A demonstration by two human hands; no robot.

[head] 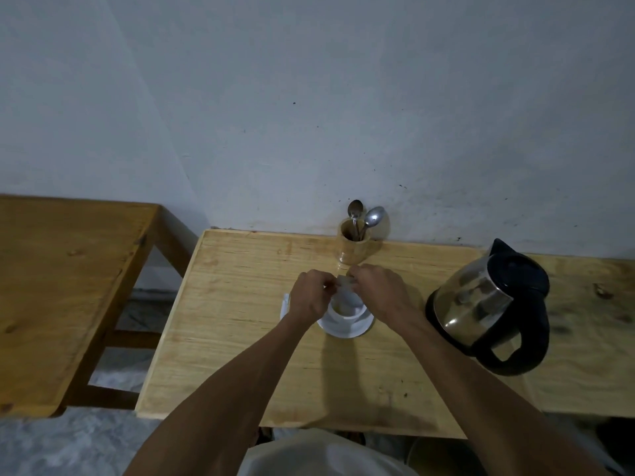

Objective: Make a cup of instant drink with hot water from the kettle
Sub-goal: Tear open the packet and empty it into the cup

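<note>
A white cup (345, 316) stands on a white saucer (357, 329) in the middle of the light wooden table (240, 338). Directly above the cup both hands pinch a small pale sachet (345, 281): my left hand (311, 297) grips its left end and my right hand (376, 286) its right end. The sachet's lower part hangs toward the cup's mouth. A steel kettle (481, 304) with a black lid and handle stands to the right of the cup.
A wooden holder (354, 247) with two metal spoons (364, 218) stands by the wall behind the cup. A second, darker wooden table (62, 286) sits to the left, across a gap. A white edge (284, 305) shows left of the saucer.
</note>
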